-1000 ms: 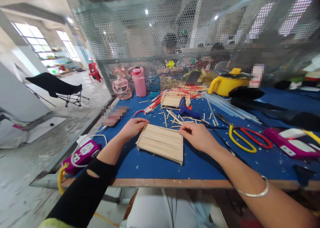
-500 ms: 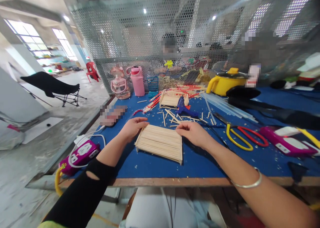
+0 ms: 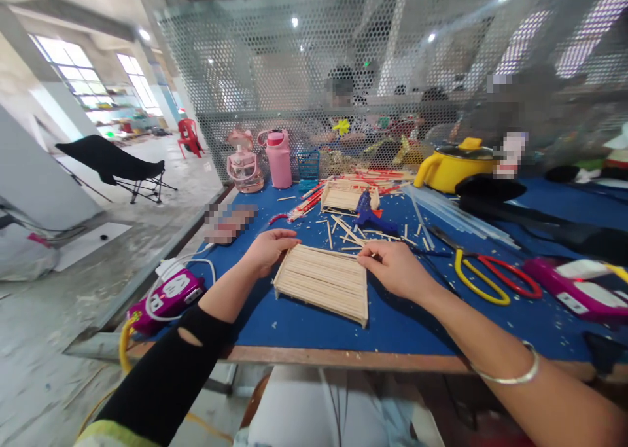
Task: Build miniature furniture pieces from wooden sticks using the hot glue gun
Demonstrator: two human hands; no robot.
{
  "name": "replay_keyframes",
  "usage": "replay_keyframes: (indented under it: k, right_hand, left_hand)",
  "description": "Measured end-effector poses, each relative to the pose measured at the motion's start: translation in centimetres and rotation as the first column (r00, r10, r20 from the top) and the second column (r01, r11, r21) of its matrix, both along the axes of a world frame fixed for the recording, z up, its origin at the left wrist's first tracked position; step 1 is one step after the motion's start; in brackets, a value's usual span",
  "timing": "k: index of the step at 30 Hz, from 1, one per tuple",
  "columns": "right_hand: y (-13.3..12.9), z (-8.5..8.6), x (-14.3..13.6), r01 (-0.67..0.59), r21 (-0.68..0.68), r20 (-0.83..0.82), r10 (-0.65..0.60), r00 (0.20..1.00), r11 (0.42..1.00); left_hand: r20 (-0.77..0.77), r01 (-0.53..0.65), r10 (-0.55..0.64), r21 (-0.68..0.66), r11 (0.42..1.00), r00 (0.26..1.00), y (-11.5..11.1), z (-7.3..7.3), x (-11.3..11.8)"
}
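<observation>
A small panel of pale wooden sticks point(image 3: 321, 278), laid side by side with a raised edge strip at each end, rests on the blue tabletop in front of me. My left hand point(image 3: 269, 252) is closed at its far left corner, thumb and fingers pinched over the edge. At the far right corner, my right hand point(image 3: 395, 269) pinches the panel's edge between thumb and bent fingers. A thin stick runs along the far edge between both hands; I cannot tell whether it is fixed. Just beyond lie loose cut sticks point(image 3: 346, 228) and a blue glue gun point(image 3: 371, 214).
Another stick structure point(image 3: 343, 197) stands behind the glue gun. To the right are scissors point(image 3: 490, 277), clear glue sticks point(image 3: 466, 218), a yellow pot point(image 3: 454, 169) and a purple power strip point(image 3: 572, 290). Leftward sit a pink bottle point(image 3: 279, 159), a phone point(image 3: 230, 224) and another purple power strip point(image 3: 169, 296).
The whole view has shifted slightly, so things appear a little farther right. Both hands stay at the panel's far corners, and the right fingers have shifted slightly in their pinch.
</observation>
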State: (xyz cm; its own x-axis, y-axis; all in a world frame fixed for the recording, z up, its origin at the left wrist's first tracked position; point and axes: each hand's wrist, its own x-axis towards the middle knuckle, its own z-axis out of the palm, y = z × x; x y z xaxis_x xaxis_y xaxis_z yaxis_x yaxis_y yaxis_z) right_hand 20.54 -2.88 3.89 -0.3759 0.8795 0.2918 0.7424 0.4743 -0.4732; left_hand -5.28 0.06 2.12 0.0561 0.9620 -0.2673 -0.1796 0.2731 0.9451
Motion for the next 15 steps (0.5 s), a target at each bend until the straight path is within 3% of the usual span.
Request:
replay_keyframes:
  k: [6,15]
  right_hand:
    - [0.00,0.20,0.19,-0.055,0.003,0.023,0.055,0.998,0.998]
    - [-0.09,-0.65,0.08,-0.020,0.008,-0.051,0.020,0.998,1.000]
  left_hand:
    - [0.044,0.054,-0.053,-0.035,0.998,0.998,0.02,0.11,-0.70]
    - [0.090,0.055,-0.051,-0.043,0.998,0.995,0.28,-0.57,-0.86]
